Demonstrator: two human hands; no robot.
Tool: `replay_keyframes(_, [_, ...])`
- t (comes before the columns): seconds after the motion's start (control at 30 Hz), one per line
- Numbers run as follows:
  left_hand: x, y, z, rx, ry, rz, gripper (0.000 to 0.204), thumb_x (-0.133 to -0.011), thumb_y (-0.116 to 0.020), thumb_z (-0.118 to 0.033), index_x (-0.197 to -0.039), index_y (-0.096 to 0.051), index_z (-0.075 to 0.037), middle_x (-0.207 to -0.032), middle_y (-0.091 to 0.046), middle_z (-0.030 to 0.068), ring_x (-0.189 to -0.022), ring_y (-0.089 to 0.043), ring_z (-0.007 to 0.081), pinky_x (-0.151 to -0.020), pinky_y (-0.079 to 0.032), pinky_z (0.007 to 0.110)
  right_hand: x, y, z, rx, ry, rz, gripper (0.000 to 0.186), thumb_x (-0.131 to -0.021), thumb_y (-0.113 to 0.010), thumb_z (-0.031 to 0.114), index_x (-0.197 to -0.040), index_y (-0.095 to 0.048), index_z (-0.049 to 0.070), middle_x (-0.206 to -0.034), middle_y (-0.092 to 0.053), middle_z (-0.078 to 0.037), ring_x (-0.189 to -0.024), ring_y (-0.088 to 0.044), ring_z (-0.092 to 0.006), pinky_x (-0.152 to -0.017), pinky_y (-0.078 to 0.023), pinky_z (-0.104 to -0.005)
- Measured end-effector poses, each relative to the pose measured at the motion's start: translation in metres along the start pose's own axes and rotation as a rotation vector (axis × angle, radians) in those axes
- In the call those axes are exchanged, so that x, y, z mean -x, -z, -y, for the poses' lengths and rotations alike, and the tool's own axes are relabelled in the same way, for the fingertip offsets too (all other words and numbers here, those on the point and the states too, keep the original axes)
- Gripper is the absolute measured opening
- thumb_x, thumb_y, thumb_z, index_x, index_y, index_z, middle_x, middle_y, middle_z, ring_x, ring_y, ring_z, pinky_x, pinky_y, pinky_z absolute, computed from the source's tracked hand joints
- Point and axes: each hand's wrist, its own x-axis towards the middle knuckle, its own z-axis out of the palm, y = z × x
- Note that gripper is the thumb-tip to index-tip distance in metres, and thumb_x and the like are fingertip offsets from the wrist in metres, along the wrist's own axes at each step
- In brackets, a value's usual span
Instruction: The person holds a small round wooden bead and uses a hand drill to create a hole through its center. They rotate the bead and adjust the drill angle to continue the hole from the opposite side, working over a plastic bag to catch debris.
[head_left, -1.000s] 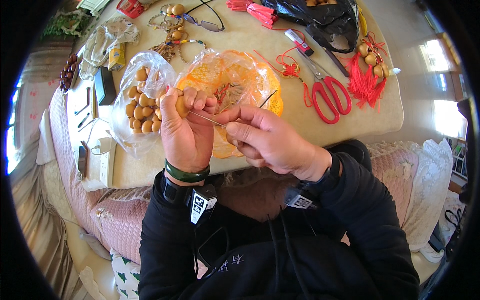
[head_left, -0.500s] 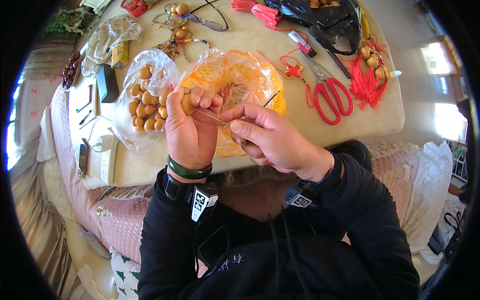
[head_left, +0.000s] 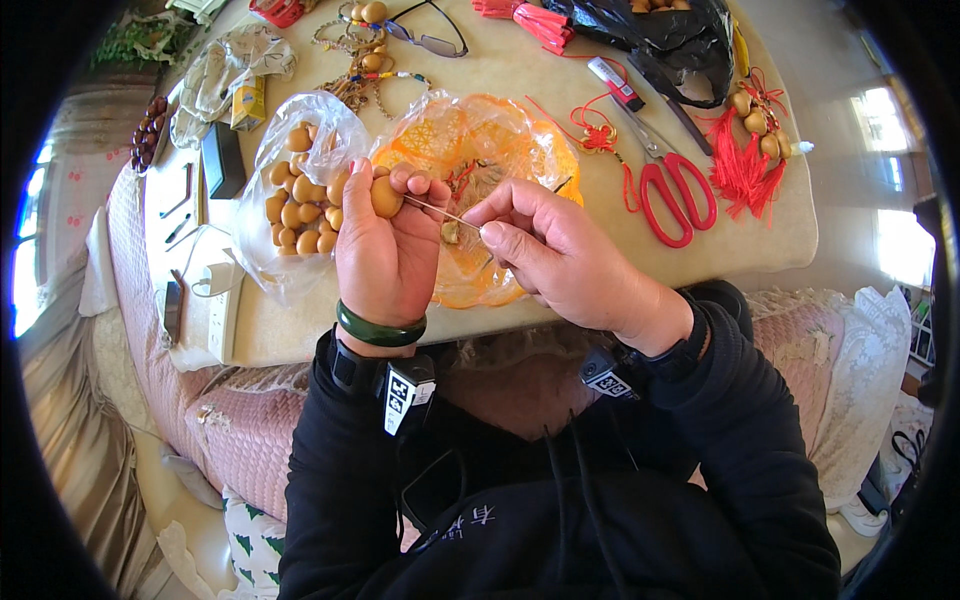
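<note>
My left hand point(head_left: 385, 255), closed with a green bangle at its wrist, grips a small tan gourd point(head_left: 387, 197) between thumb and curled fingers. From the gourd's right side a thin metal needle-like rod point(head_left: 440, 211) runs to my right hand point(head_left: 550, 245), which pinches its other end. Whether the tip sits inside the gourd I cannot tell. Beneath the hands is an orange openwork basket point(head_left: 556, 150) lined with clear plastic. A small pale-brown piece point(head_left: 449, 232) shows there below the rod. Left of my left hand, a clear plastic bag point(head_left: 262, 160) holds several similar gourds point(head_left: 300, 215).
Red-handled scissors point(head_left: 684, 205) and a red knotted cord point(head_left: 598, 137) lie to the right, with red tassels point(head_left: 740, 175) beyond. A black plastic bag point(head_left: 650, 35), glasses point(head_left: 425, 30) and bead strings point(head_left: 365, 80) are farther back. A white power strip point(head_left: 223, 310) sits at the left edge.
My right hand has drawn slightly away to the right, and more of the gourd shows in my left hand. The pale-brown piece below the rod has come into sight. The view has shifted a little.
</note>
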Motion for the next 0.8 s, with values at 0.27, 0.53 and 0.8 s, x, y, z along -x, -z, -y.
replay_keyframes(0.27, [-0.0010, 0.0052, -0.0051, 0.125, 0.175, 0.038, 0.039, -0.108, -0.040, -0.035, -0.096, -0.057, -0.003, -0.090, -0.063, 0.0078, -0.089, -0.061, 0.0228, -0.091, -0.050, 0.041, 0.0041, -0.0020, 0.0004, 0.303, 0.245, -0.068, 0.016, -0.098, -0.057, 0.004, -0.112, -0.061, 0.000, -0.088, -0.059, -0.003, -0.077, -0.053, -0.0079, -0.070, -0.047, -0.0249])
replay_keyframes(0.53, [-0.0029, 0.0077, -0.0069, 0.198, 0.214, 0.043, 0.042, -0.108, -0.037, -0.036, -0.097, -0.058, -0.001, -0.096, -0.065, 0.0085, -0.104, -0.063, 0.0241, -0.097, -0.050, 0.041, 0.0061, -0.0048, 0.0054, 0.595, 0.444, -0.136, 0.016, -0.090, -0.061, 0.002, -0.105, -0.063, -0.001, -0.093, -0.067, -0.021, -0.085, -0.066, -0.0394, -0.074, -0.053, -0.0403])
replay_keyframes(0.8, [-0.0019, 0.0052, -0.0030, 0.131, 0.208, -0.027, 0.040, -0.109, -0.035, -0.035, -0.099, -0.056, -0.002, -0.099, -0.064, 0.0080, -0.110, -0.062, 0.0245, -0.097, -0.050, 0.041, 0.0049, -0.0054, 0.0042, 0.600, 0.504, -0.146, 0.015, -0.090, -0.062, 0.002, -0.104, -0.063, -0.001, -0.092, -0.066, -0.020, -0.084, -0.065, -0.0388, -0.073, -0.053, -0.0405])
